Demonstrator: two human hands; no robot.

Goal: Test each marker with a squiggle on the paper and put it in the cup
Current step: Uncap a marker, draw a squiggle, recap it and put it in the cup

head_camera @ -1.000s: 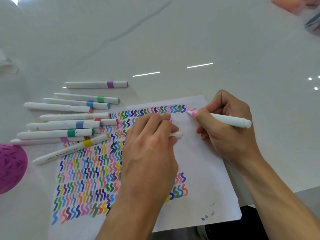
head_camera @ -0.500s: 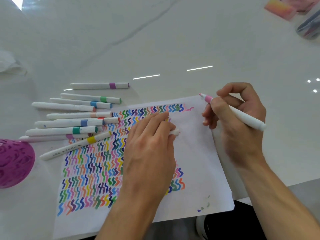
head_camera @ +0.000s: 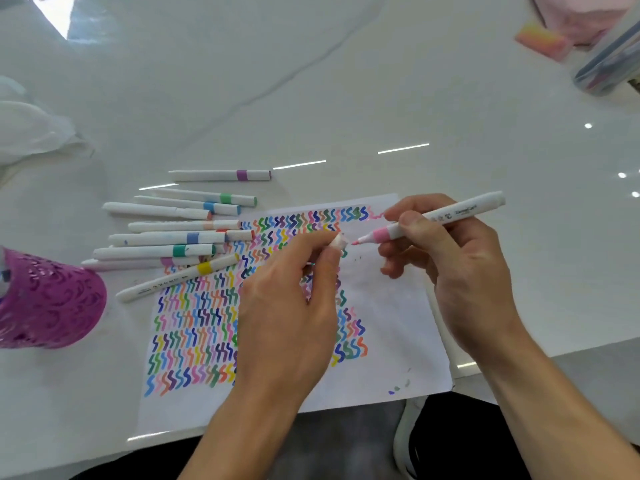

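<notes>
The right hand [head_camera: 460, 271] grips the pink marker [head_camera: 433, 218] over the paper [head_camera: 398, 323], tip just beside the cap [head_camera: 338, 242] that the left hand [head_camera: 287, 306] pinches. The barrel print is too blurred to read.

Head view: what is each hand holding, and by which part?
The right hand grips the pink marker around its barrel, just behind the pink band; the left hand pinches the cap, only its end showing.

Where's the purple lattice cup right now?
Head view, far left edge: the purple perforated plastic cup sits on the white table, left of the capped white markers.
</notes>
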